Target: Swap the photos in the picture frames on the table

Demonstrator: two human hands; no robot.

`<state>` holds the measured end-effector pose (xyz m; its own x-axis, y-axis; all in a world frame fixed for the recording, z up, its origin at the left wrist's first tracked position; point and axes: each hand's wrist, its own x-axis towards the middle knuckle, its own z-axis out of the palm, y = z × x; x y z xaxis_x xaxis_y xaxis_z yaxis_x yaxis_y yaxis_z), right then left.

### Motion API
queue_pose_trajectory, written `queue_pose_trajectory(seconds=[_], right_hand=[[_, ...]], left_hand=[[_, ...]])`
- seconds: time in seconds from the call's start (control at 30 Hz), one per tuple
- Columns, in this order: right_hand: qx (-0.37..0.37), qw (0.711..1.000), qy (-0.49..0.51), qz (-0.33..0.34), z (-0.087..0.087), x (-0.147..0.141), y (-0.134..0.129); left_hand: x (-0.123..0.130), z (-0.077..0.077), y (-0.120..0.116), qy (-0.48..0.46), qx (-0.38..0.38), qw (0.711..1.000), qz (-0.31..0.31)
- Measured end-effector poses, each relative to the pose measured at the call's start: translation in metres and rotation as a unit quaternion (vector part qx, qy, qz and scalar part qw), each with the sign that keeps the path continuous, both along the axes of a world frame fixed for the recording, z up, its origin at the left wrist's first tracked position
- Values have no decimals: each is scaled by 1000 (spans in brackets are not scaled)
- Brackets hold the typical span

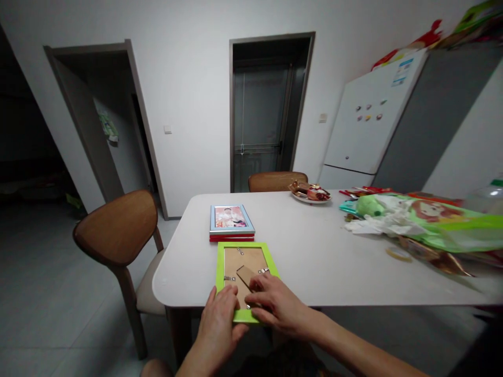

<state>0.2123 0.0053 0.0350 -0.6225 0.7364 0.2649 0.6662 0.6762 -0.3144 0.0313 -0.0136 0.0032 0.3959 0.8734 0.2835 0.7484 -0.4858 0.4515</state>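
Note:
A green picture frame (271, 256) lies face down at the table's near edge, its lower end sticking out past it. Its brown backing board (231, 262) faces up, with small metal clips (263, 270) along the sides and a brown stand leg (245, 273) slanting across the middle. My left hand (222, 317) is closed on the lower left corner, fingers on the backing and thumb by the bottom rim. With bent fingers, my right hand (277, 303) grips the lower right part, beside a bottom clip (248, 306); its fingertips partly hide the stand leg.
Just beyond the frame sits a stack of picture frames, a blue one (231, 230) with a photo on top of red ones (231, 239). A plate (310, 199) of wrapped items stands at the back. Bags (440, 225), tissues and a tape roll (398, 255) cover the right side. A wooden chair (118, 230) stands left.

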Motion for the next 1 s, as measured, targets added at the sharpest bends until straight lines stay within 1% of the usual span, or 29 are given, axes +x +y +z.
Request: queue_pose_trajectory(seconds=[0.07,0.17,0.23,0.33,0.4,0.47,0.53,0.57,0.63,0.7,0.77,0.83,0.87,0.9,0.97,1.0], right_hand=[[23,999,-28,5,-2,1,-8],[38,998,-46,25,-2,4,-11],[34,997,-51,36,-1,7,-13],[21,999,-40,29,-3,10,-18],[14,1000,-5,27,-9,10,-20],[8,998,63,4,-15,10,-17],[9,988,148,-54,-19,12,-10],[11,977,190,-92,-20,14,-5],[9,949,271,-163,-18,22,7],[-18,906,359,-225,-15,31,17],[-81,845,449,-277,-14,36,25],[-165,780,524,-301,-17,34,27],[-213,752,549,-296,-19,29,26],[-263,727,568,-282,-22,22,25],[-349,683,598,-232,-28,4,19],[-375,662,614,-209,-30,-4,16]], left_hand=[[-1,-1,1,-2,4,1000,0],[-2,4,2,12,-11,1000,-2],[-4,8,2,29,-25,999,-5],[-2,14,0,52,-34,998,-1],[4,17,-1,72,-36,997,8],[16,17,-3,100,-37,994,-1],[28,16,-4,124,-34,991,-25],[33,15,-3,130,-31,990,-36],[38,14,-2,125,-26,991,-46],[37,16,-1,90,-17,994,-53],[33,22,-1,11,-1,998,-56],[32,32,-3,-108,6,993,-46],[34,37,-5,-179,1,983,-39],[37,42,-7,-254,-11,967,-33],[47,52,-10,-394,-53,917,-33],[53,56,-10,-453,-75,888,-38]])
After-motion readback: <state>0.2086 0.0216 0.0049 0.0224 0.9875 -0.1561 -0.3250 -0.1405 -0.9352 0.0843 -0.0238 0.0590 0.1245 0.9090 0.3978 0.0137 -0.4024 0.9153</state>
